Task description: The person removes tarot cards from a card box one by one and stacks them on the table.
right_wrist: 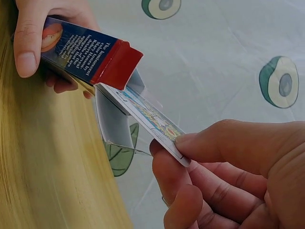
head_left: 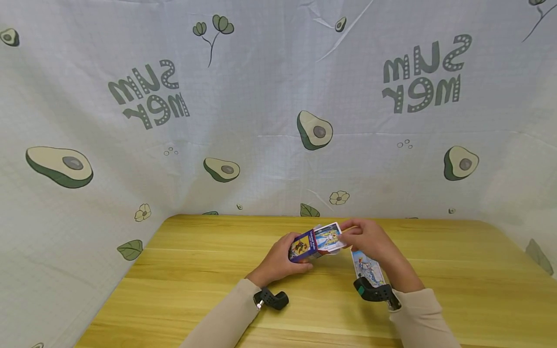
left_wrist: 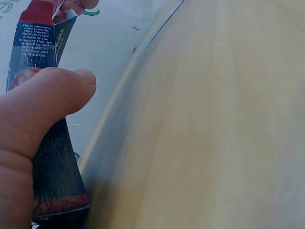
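A blue and purple card box [head_left: 303, 245] is held above the table, its open end pointing right. My left hand [head_left: 280, 258] grips it from the lower left; in the left wrist view the thumb [left_wrist: 62, 90] lies across the narrow printed side. From the box's mouth a picture card [head_left: 327, 238] sticks out. My right hand [head_left: 367, 239] pinches that card's outer end between thumb [right_wrist: 214, 140] and forefinger. The red flap [right_wrist: 119, 64] and the white flap [right_wrist: 113, 121] are folded open around the card. Behind the right wrist, another picture card [head_left: 365, 267] lies on the table, partly covered.
The wooden table [head_left: 196, 290] spreads out beneath both hands. A white cloth [head_left: 261, 96] printed with avocados hangs along its back and sides. Each wrist wears a black band, one on the left [head_left: 274, 298] and one on the right [head_left: 373, 291].
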A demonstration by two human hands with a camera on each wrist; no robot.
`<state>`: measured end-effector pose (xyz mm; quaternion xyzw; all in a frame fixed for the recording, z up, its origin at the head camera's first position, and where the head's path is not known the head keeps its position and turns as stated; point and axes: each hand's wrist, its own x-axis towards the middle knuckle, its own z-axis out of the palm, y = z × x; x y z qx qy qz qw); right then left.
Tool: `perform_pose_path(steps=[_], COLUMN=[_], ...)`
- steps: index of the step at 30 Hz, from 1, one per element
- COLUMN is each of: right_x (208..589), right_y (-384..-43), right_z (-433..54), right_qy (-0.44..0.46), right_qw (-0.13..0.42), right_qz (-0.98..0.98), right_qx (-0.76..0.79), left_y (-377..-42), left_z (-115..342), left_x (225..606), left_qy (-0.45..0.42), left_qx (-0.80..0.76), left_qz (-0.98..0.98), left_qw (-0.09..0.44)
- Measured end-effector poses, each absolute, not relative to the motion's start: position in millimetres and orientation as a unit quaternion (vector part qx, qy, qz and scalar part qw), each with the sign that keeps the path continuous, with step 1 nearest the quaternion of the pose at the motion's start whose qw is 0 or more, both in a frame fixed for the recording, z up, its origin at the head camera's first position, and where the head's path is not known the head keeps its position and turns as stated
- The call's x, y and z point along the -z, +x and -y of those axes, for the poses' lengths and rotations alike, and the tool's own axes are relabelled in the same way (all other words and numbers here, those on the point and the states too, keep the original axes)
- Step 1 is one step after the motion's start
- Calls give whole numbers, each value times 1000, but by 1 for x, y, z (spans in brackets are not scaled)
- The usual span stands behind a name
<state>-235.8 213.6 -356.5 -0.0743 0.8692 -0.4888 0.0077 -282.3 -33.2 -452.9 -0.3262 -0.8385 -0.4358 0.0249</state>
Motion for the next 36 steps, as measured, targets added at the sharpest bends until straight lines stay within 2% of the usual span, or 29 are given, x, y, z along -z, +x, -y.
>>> perform_pose_path(steps=[36], right_x=[351], right_y=[-233], right_z=[-229], right_qy=[-25], right_qw=[5], right_qz=[-880], right_qx=[474], left_y=[-281], left_z=[33], left_x=[452], left_qy=[-326], left_qx=[444], left_qz=[834], left_qw=[23])
